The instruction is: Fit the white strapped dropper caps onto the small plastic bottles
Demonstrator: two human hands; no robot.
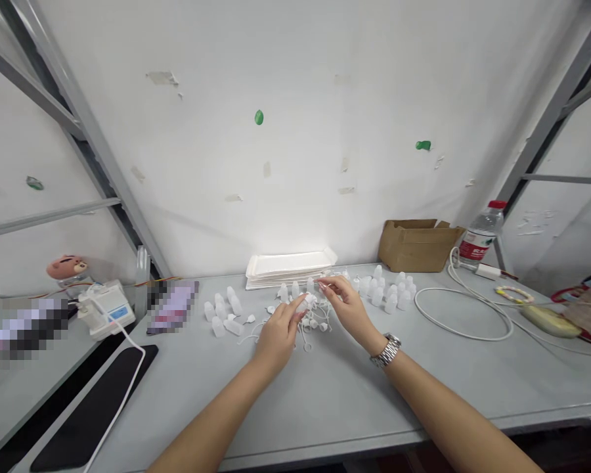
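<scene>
My left hand is closed, with thumb and fingers pinching a small translucent white bottle above the grey table. Just to its right, my right hand has its fingers drawn together close to that bottle; whatever they hold is too small to make out. Beneath and between the hands lies a loose pile of small white caps with thin straps, one strap ending in a ring. More translucent bottles stand to the left, one lying on its side. Another group of bottles stands to the right.
White trays are stacked against the wall, beside an open cardboard box. Farther right are a red-capped water bottle, a coiled white cable and a beaded bracelet. At left lie a white power adapter and a black mat.
</scene>
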